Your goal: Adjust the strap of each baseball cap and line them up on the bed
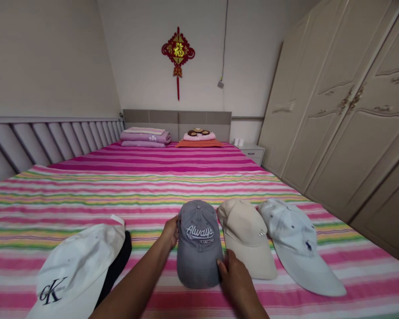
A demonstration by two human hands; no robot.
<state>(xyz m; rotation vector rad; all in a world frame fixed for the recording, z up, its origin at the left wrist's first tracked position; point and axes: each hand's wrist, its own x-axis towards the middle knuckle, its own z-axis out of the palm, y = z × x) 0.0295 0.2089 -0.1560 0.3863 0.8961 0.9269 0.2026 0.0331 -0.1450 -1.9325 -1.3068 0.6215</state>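
Note:
A grey baseball cap (198, 248) with "Always" lettered in white lies on the striped bedspread, its brim toward me. My left hand (171, 231) grips the left side of its crown, fingertips partly hidden behind the cap. At the brim's right edge, my right hand (234, 274) has its thumb on top and its fingers mostly out of sight beside it. Close by on the right lie a beige cap (244, 237) and a pale blue cap (294, 241). Off to the left is a white cap (81, 257) marked "CK", with something black (118, 261) showing beneath it.
The bed carries a striped bedspread (146, 190). Folded purple bedding (144, 137) and a pink-and-orange stack (199, 138) sit by the headboard (159, 117). A slatted rail (53, 137) runs along the left; a wardrobe (339, 146) and a nightstand (254, 153) stand right.

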